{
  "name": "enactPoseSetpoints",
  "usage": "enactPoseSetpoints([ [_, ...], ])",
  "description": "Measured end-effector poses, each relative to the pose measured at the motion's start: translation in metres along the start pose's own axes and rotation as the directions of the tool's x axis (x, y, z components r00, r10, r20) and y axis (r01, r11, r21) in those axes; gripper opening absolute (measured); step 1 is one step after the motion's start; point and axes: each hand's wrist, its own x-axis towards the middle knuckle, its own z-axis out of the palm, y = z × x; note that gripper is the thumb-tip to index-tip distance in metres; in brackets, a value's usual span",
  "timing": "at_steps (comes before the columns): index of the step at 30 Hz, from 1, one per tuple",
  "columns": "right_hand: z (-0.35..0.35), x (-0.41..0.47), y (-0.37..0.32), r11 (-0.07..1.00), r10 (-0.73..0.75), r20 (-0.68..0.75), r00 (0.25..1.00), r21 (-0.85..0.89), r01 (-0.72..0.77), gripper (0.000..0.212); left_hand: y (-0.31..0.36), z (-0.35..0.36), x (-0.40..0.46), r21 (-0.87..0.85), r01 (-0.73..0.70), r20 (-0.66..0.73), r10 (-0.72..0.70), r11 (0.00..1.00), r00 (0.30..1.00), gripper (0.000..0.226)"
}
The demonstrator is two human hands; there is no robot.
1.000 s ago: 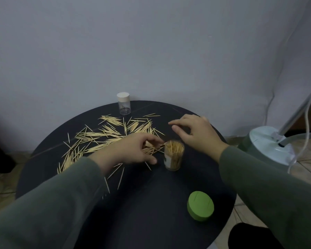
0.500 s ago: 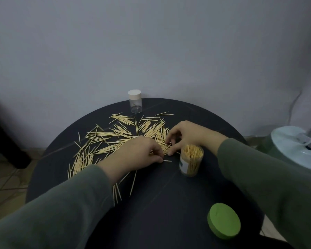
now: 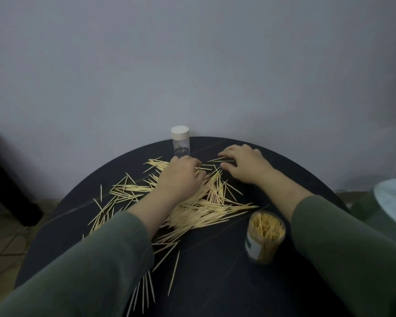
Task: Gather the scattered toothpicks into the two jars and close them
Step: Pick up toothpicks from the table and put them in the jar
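Note:
Scattered toothpicks (image 3: 204,209) lie in a loose pile across the middle and left of the round black table (image 3: 215,282). My left hand (image 3: 181,177) rests palm down on the far part of the pile, fingers bent over the sticks. Just right of it, my right hand (image 3: 242,165) lies flat with spread fingers touching a few toothpicks at the far edge. An open clear jar (image 3: 264,236), packed with upright toothpicks, stands at the near right. A second clear jar (image 3: 180,143) with a white lid on stands at the table's far edge and looks empty.
A pale green and white appliance (image 3: 393,202) sits on the floor just off the table's right edge. Dark furniture (image 3: 5,179) stands at the left over a tiled floor. A plain wall rises right behind the table.
Both hands have reached farther across the table toward the far edge of the pile. The view has shifted, so the open jar now sits nearer and the green lid is out of frame.

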Motion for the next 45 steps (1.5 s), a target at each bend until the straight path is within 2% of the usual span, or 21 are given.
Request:
enactPoseSetpoints([
  [8, 0.017, 0.035, -0.006, 0.972, -0.063, 0.107, 0.992, -0.219, 0.085, 0.044, 0.001, 0.019, 0.046, 0.097, -0.019, 0.229, -0.004, 0.995, 0.974, 0.046],
  [13, 0.008, 0.018, -0.003, 0.942, -0.140, 0.129, 0.982, -0.288, 0.172, 0.041, 0.004, 0.015, 0.039, 0.179, -0.098, 0.232, 0.055, 0.979, 0.971, 0.043],
  [22, -0.011, -0.029, -0.028, 0.919, -0.266, 0.191, 0.945, -0.247, 0.309, 0.034, 0.002, 0.002, -0.008, 0.184, -0.202, 0.197, 0.165, 0.962, 0.966, 0.041],
  [27, -0.019, -0.012, -0.052, 0.943, -0.294, 0.134, 0.947, -0.124, 0.310, 0.030, -0.025, -0.012, -0.006, 0.166, -0.122, 0.106, 0.105, 0.979, 0.989, 0.037],
  [31, -0.013, 0.025, -0.077, 0.954, -0.283, 0.090, 0.955, -0.073, 0.290, 0.038, -0.069, -0.019, 0.013, 0.200, 0.054, 0.060, -0.068, 0.978, 0.996, 0.040],
  [35, -0.002, 0.057, -0.091, 0.933, -0.300, 0.208, 0.931, -0.142, 0.332, 0.047, -0.099, -0.015, 0.030, 0.183, 0.192, 0.087, -0.210, 0.964, 0.974, 0.046],
  [38, -0.001, 0.070, -0.094, 0.858, -0.385, 0.316, 0.867, -0.223, 0.462, 0.059, -0.109, -0.009, 0.042, 0.176, 0.193, 0.134, -0.218, 0.965, 0.967, 0.047],
  [41, 0.005, 0.075, -0.092, 0.813, -0.387, 0.372, 0.844, -0.294, 0.502, 0.065, -0.111, -0.007, 0.049, 0.203, 0.129, 0.194, -0.169, 0.971, 0.966, 0.046],
  [45, 0.009, 0.076, -0.082, 0.807, -0.416, 0.314, 0.853, -0.306, 0.506, 0.050, -0.109, -0.009, 0.044, 0.178, 0.026, 0.194, -0.061, 0.984, 0.979, 0.041],
])
